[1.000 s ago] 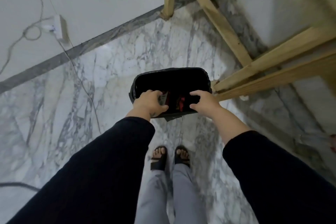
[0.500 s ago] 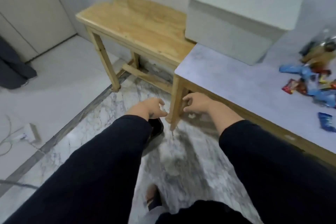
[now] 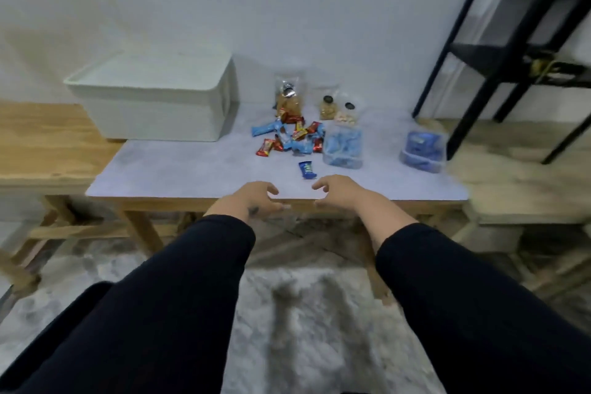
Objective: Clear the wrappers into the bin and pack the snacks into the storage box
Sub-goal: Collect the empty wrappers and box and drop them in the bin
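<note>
The tabletop [image 3: 198, 166], grey-topped on a wooden frame, is faced squarely, and the white storage box [image 3: 153, 99] is seen on its left rear part with the lid on. To the right of the box, well apart from it, a loose heap of small snack packets [image 3: 289, 137] in red and blue is spread, with 3 clear bags of biscuits or nuts behind it and 2 clear tubs of blue items [image 3: 343, 145] to its right. 1 dark blue packet [image 3: 307, 169] lies alone, nearest the front edge.

The left hand [image 3: 252, 198] and the right hand [image 3: 335, 190] are held over the front edge, fingers loosely curled, nothing gripped; neither touches a packet.

The step in hand is judged to be the return to the tabletop for more items. Next, the lone blue packet is likely to be pinched, and the lid must be lifted before packing.

Compared with 1 second ago, the black bin is no longer in view; the view has been raised from the marble floor to the tabletop
</note>
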